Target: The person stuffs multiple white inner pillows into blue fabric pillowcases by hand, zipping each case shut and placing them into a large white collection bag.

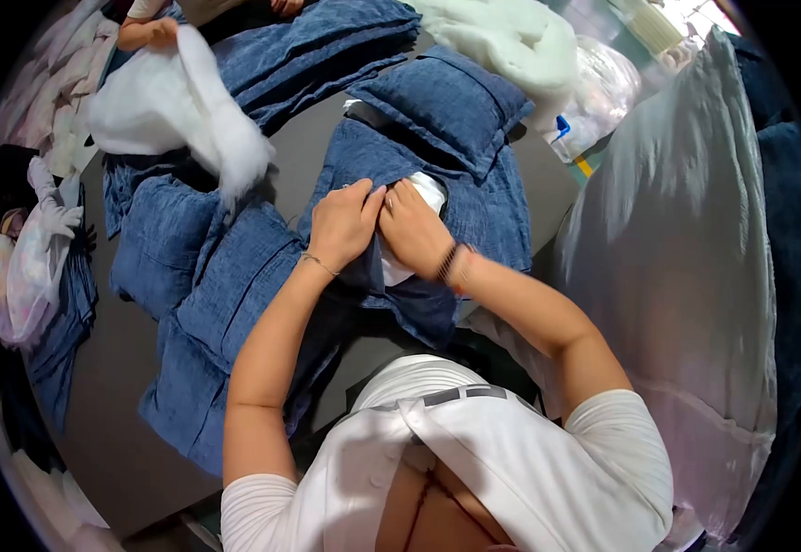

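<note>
A blue fabric cushion cover (361, 158) lies in front of me, with white filling or lining (430, 190) showing at its opening. My left hand (341, 224) is closed in a pinch on the cover's edge. Pressed close beside it, my right hand (413, 227) has its fingers curled at the same opening, pinching the edge. The fingertips of both hands nearly touch, and the exact bit of cloth between them is partly hidden. More white material shows below my right hand.
A blue cushion (446, 106) rests just beyond my hands. Several blue cushions (235, 276) lie to the left on the dark table (97, 442). Across the table, another person's hand (152, 34) holds white fluffy filling (166, 97). A tall silvery-white sack (672, 267) stands at right.
</note>
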A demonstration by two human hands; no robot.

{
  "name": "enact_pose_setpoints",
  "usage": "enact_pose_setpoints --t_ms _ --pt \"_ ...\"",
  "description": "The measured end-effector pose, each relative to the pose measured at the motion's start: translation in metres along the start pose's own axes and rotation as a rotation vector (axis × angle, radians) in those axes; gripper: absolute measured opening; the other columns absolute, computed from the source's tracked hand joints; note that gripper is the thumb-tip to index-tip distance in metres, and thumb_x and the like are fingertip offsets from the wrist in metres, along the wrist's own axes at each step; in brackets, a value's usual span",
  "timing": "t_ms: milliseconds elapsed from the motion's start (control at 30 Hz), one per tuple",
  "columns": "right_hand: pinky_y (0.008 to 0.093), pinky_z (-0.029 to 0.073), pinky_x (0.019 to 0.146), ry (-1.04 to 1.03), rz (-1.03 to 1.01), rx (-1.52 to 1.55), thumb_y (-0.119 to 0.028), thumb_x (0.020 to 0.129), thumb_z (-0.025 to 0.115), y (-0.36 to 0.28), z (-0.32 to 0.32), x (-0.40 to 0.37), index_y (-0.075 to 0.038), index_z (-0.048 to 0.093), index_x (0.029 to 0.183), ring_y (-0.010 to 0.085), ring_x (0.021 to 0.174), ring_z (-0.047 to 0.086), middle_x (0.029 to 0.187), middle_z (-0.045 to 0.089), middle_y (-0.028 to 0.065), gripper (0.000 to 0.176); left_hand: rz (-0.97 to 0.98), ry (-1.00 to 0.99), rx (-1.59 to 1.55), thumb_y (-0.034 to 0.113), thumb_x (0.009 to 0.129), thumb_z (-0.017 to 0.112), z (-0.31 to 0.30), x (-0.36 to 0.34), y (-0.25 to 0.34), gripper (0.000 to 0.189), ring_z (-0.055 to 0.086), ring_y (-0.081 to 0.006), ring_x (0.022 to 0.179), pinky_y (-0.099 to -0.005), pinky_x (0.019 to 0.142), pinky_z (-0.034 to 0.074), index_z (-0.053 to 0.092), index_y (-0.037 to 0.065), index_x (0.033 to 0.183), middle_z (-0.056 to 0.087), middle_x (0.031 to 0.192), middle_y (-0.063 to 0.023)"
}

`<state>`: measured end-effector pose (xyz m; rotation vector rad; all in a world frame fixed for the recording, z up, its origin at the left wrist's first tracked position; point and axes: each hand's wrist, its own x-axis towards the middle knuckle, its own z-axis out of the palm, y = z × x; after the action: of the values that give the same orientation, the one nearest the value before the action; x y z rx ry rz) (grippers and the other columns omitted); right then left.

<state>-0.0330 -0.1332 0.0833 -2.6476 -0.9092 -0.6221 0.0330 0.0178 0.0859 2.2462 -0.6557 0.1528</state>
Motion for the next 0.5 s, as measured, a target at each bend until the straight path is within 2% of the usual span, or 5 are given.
enact_pose_setpoints --t_ms 133,167,200,267,500 --pt "0.0394 0.046 0.104 -0.163 0.261 0.565 -0.002 0.084 0.057 -0.016 -0.029 -0.027 0.005 0.062 0.118 0.034 0.117 0.058 0.121 0.063 0.0173 0.035 0.041 -0.06 -0.176 0.028 0.098 0.058 0.001 -0.003 0.013 0.033 0.059 -0.043 0.07 -0.0469 0.06 0.044 0.055 0.001 0.079 0.059 0.073 -0.0221" --pt "0.0368 0.046 0.104 -0.435 0.742 1.151 -0.004 0.092 0.053 0.01 -0.029 -0.034 0.005 0.062 0.119 0.0304 0.117 0.06 0.117 0.066 0.0128 0.029 0.1 -0.083 -0.232 0.027 0.097 0.058 0.005 -0.009 0.027 0.032 0.059 -0.0419 0.069 -0.0459 0.059 0.044 0.054 0.001 0.078 0.058 0.072 -0.0212" --pt "0.0358 0.042 0.108 -0.452 0.859 1.478 -0.007 0.099 0.048 0.021 -0.018 -0.046 0.004 0.058 0.126 0.0263 0.124 0.055 0.126 0.061 0.0136 0.031 0.163 -0.106 -0.282 0.025 0.096 0.059 0.009 -0.016 0.044 0.03 0.059 -0.0409 0.068 -0.0449 0.059 0.044 0.054 0.002 0.078 0.058 0.071 -0.0202" --pt "0.0351 0.034 0.114 -0.346 0.455 0.886 -0.008 0.099 0.047 0.013 0.001 -0.069 0.004 0.051 0.134 0.0255 0.13 0.048 0.136 0.053 0.0173 0.037 0.314 -0.07 -0.333 0.023 0.094 0.061 0.024 -0.027 0.061 0.026 0.059 -0.0389 0.067 -0.0439 0.059 0.045 0.054 0.004 0.077 0.057 0.07 -0.0182" --pt "0.0308 0.037 0.107 -0.599 0.279 0.262 -0.012 0.1 0.048 -0.012 0.022 -0.051 0.002 0.055 0.129 0.0225 0.122 0.052 0.133 0.056 0.0143 0.033 0.491 -0.302 -0.176 0.019 0.092 0.062 0.035 -0.053 0.072 0.019 0.063 -0.0342 0.068 -0.0426 0.061 0.05 0.055 0.006 0.079 0.06 0.069 -0.0139"
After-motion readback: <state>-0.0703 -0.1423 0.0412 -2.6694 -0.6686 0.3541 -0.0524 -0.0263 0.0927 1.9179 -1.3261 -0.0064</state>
